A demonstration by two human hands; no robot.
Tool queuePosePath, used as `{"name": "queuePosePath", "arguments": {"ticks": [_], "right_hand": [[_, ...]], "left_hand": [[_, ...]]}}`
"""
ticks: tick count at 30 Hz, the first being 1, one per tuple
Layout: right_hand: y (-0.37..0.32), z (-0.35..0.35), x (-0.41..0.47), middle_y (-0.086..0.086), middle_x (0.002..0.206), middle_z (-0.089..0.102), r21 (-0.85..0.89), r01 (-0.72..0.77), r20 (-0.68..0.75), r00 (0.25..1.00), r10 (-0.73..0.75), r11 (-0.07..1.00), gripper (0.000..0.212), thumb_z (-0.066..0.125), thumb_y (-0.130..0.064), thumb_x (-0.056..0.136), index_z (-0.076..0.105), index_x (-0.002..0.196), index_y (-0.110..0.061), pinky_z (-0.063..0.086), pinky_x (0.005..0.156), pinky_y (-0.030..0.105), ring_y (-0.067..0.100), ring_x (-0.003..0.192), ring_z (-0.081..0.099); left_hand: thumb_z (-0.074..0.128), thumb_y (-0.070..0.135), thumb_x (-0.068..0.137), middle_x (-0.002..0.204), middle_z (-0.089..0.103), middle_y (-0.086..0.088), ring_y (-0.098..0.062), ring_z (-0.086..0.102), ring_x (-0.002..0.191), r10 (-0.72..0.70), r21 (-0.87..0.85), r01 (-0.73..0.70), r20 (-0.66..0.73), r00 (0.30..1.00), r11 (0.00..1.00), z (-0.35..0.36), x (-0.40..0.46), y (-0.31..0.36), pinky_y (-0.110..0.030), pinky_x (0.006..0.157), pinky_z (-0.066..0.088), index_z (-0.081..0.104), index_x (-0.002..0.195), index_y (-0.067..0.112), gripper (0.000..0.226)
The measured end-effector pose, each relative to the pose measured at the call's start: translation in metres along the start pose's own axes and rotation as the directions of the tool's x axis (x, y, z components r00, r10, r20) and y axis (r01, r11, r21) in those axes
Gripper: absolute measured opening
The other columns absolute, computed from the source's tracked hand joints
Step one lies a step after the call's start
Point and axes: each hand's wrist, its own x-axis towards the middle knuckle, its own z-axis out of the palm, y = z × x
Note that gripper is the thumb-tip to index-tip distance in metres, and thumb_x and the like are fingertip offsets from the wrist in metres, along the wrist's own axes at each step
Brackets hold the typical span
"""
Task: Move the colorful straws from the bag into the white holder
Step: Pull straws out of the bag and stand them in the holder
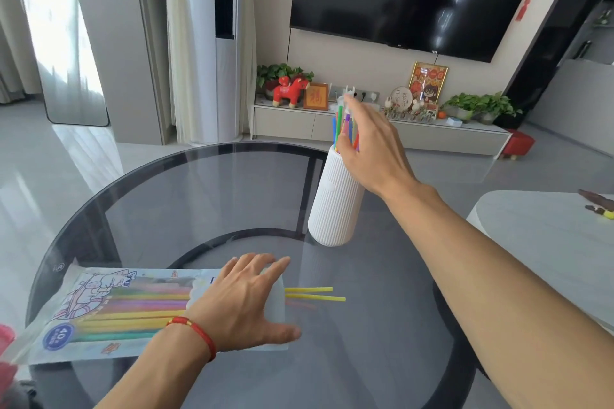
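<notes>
The bag [133, 309] lies flat on the round glass table [206, 196], near its front left edge, with its open end toward the right. The left hand [246, 302] rests palm down on that open end, fingers spread wide, pressing on the bag and not gripping it. 2 yellow straws [314, 294] stick out of the opening onto the glass, side by side. More coloured straws show through the bag. The white ribbed holder [334, 206] stands upright further back, right of centre. Several straws [342, 128] stand in it. The right hand [368, 146] is over the holder's mouth, fingers loosely spread around the straw tops; whether it grips any cannot be told.
</notes>
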Motion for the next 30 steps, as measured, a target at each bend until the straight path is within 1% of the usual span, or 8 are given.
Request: {"name": "queuePosePath", "arguments": {"ticks": [3,6,11,15,21,25,28,30], "right_hand": [[-0.007,-0.006,-0.008,0.017,0.152,0.056,0.005,0.070,-0.180,0.981,-0.068,0.998,0.054,0.057,-0.014,0.097,0.050,0.149,-0.001,0.037,0.122,0.044,0.032,0.142,0.049],[-0.018,0.001,-0.041,0.013,0.115,0.069,0.022,0.187,-0.327,0.930,-0.170,0.982,0.031,0.057,-0.009,0.088,0.067,0.117,-0.003,0.050,0.095,0.040,0.028,0.107,0.063],[-0.015,0.046,-0.128,0.000,0.092,0.071,0.108,-0.020,0.144,0.990,0.004,0.994,0.013,0.060,-0.019,0.097,0.070,0.093,-0.013,0.055,0.078,0.044,0.025,0.086,0.064],[-0.008,0.070,-0.160,-0.002,0.098,0.064,0.172,-0.449,0.447,0.829,0.337,0.877,0.032,0.043,-0.036,0.106,0.066,0.092,-0.019,0.052,0.091,0.047,0.026,0.099,0.059],[-0.031,0.085,-0.166,0.003,0.100,0.064,0.234,-0.504,0.532,0.782,0.325,0.831,0.039,0.037,-0.037,0.105,0.068,0.095,-0.016,0.053,0.090,0.044,0.025,0.097,0.062],[-0.047,0.091,-0.169,-0.009,0.071,0.067,0.476,-0.703,0.611,0.696,0.376,0.528,0.043,0.040,-0.030,0.107,0.060,0.070,-0.027,0.053,0.058,0.028,0.013,0.066,0.067],[-0.050,0.091,-0.170,0.000,0.064,0.066,0.564,-0.806,0.751,0.592,0.293,0.181,0.038,0.036,-0.018,0.110,0.067,0.092,-0.007,0.050,0.049,0.031,0.023,0.060,0.064],[-0.046,0.090,-0.169,0.003,0.067,0.068,0.559,-0.824,0.793,0.563,0.231,0.089,0.036,0.039,-0.016,0.112,0.068,0.102,0.004,0.053,0.051,0.029,0.023,0.060,0.065]], "left_hand": [[0.054,0.088,0.057,0.164,0.008,0.002,-0.019,0.001,0.152,-0.041,0.097,0.027,0.145,0.989,0.995,0.001,-0.006,-0.005,-0.055,0.124,0.002,-0.005,0.156,0.034,0.127],[0.063,0.077,0.060,0.162,0.015,-0.003,-0.022,0.007,0.151,-0.047,0.138,0.022,0.175,0.983,0.990,-0.001,-0.006,-0.005,-0.059,0.122,0.001,-0.007,0.155,0.033,0.126],[0.057,0.069,0.060,0.144,0.035,0.002,-0.023,0.037,0.135,-0.001,0.189,-0.013,0.074,0.997,0.982,-0.008,-0.005,-0.001,-0.054,0.118,0.020,0.007,0.154,0.026,0.116],[0.058,0.046,0.061,0.134,0.041,0.004,-0.023,0.045,0.122,0.015,0.207,-0.017,0.011,1.000,0.978,-0.012,-0.003,-0.001,-0.047,0.109,0.036,0.015,0.151,0.026,0.101],[0.059,0.020,0.064,0.128,0.040,-0.002,-0.027,0.047,0.112,-0.008,0.339,0.022,-0.042,0.999,0.941,-0.017,-0.001,0.008,-0.044,0.084,0.047,0.025,0.143,0.019,0.086],[0.054,0.008,0.058,0.128,0.042,-0.015,-0.033,0.049,0.104,0.160,0.572,-0.069,-0.110,0.981,0.818,-0.019,0.002,0.019,-0.050,0.085,0.044,0.031,0.141,0.007,0.086],[0.053,0.004,0.060,0.134,0.036,-0.023,-0.038,0.047,0.112,0.242,0.689,-0.122,-0.079,0.967,0.715,-0.019,0.003,0.021,-0.062,0.098,0.038,0.024,0.146,0.004,0.091],[0.052,0.005,0.060,0.139,0.032,-0.024,-0.040,0.044,0.118,0.237,0.706,-0.129,-0.056,0.970,0.696,-0.018,0.002,0.019,-0.067,0.102,0.033,0.017,0.151,0.007,0.098]]}}
